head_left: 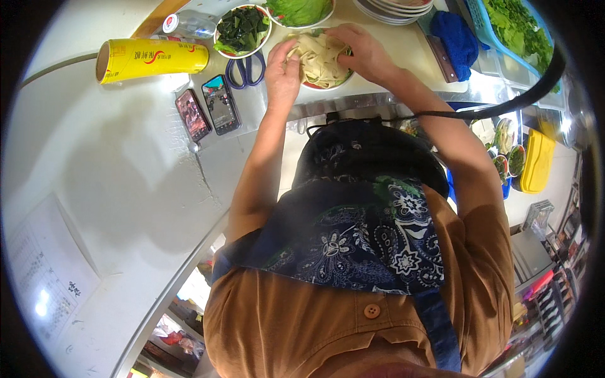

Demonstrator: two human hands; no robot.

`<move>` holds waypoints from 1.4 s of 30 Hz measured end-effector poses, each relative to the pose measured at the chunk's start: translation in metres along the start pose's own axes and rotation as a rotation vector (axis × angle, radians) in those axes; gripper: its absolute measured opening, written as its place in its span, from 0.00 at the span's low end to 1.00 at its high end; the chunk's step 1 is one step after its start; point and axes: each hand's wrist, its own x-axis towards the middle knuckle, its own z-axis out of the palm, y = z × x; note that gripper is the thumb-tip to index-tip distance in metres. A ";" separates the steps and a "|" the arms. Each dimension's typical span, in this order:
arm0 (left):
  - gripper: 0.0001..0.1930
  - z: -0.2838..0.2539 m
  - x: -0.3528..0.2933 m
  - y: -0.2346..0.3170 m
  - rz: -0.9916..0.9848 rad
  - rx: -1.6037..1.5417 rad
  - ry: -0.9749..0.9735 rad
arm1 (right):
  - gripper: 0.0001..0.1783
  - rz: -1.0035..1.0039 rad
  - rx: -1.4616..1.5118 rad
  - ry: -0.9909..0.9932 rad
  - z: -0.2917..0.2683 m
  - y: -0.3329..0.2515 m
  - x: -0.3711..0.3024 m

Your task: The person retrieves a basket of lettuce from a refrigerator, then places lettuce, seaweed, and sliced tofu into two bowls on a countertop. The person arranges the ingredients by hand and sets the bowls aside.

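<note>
A bowl [325, 86] stands at the counter's front edge, heaped with wide pale strips [320, 60] that look like tofu skin or flat noodles. Some green shows under the strips at the rim. My left hand [283, 70] curls around the left side of the heap, fingers on the strips. From the right, my right hand [367, 53] cups the other side, with its thumb and fingers bent onto the strips. Both fingertips are partly hidden by the heap. Left of it stand a bowl of dark leafy greens [242, 30] and, behind, a bowl of lettuce [299, 11].
Purple-handled scissors [246, 70], two phones [219, 104] and a yellow roll of wrap [154, 60] lie to the left. At the right are a knife [442, 60], a blue cloth [455, 44], stacked plates [394, 14] and a blue basket of greens [518, 31]. A black strap [498, 111] crosses over my right forearm.
</note>
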 end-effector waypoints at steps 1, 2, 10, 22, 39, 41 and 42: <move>0.15 -0.003 -0.002 -0.001 -0.119 -0.085 0.010 | 0.25 0.005 0.001 0.011 -0.005 -0.002 -0.003; 0.15 -0.004 -0.005 -0.002 -0.164 -0.154 0.035 | 0.25 0.058 -0.027 -0.005 -0.010 -0.004 -0.006; 0.17 -0.003 -0.010 0.007 -0.662 -0.456 0.007 | 0.23 0.286 0.109 -0.146 -0.006 -0.008 -0.012; 0.22 0.002 -0.020 -0.005 -0.358 -0.288 -0.051 | 0.14 0.259 0.049 -0.131 -0.004 -0.003 0.034; 0.23 0.002 -0.018 0.012 -0.539 -0.489 0.001 | 0.20 0.133 -0.204 -0.200 -0.015 -0.015 0.040; 0.23 -0.001 -0.021 0.012 -0.573 -0.511 0.037 | 0.21 0.171 -0.159 -0.207 -0.020 -0.016 0.033; 0.23 -0.001 -0.020 0.011 -0.606 -0.555 0.031 | 0.21 0.164 -0.163 -0.195 -0.023 -0.016 0.030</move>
